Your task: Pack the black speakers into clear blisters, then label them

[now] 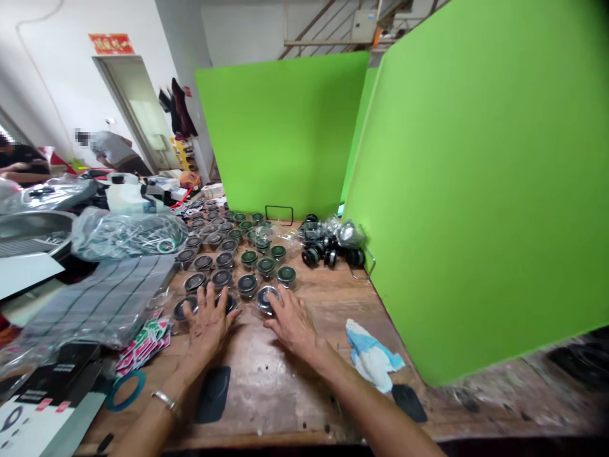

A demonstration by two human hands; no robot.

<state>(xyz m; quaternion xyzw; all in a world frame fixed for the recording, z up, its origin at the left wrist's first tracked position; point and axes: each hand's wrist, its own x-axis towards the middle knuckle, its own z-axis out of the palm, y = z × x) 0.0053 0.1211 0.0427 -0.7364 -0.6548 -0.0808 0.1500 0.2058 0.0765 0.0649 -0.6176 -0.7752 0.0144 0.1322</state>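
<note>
My left hand (207, 327) lies spread among round dark containers with clear lids, its fingertips touching one container (229, 303) and close beside another (184, 309). My right hand (292, 320) curls its fingers around a similar clear-lidded container (266, 299). Several more containers (247, 284) stand in loose rows on the wooden workbench (276, 393), reaching away from my hands. Some have green centres, others black. A metal bangle (164, 401) circles my left wrist.
Black rubbery rollers (328, 256) and a plastic bag lie beyond the rows. To the left are a grey blister sheet (99, 304) and a bagged coil (128, 233). A blue-white cloth (371, 355) lies right. Green panels (280, 133) wall the bench's far side and right. People work in the background.
</note>
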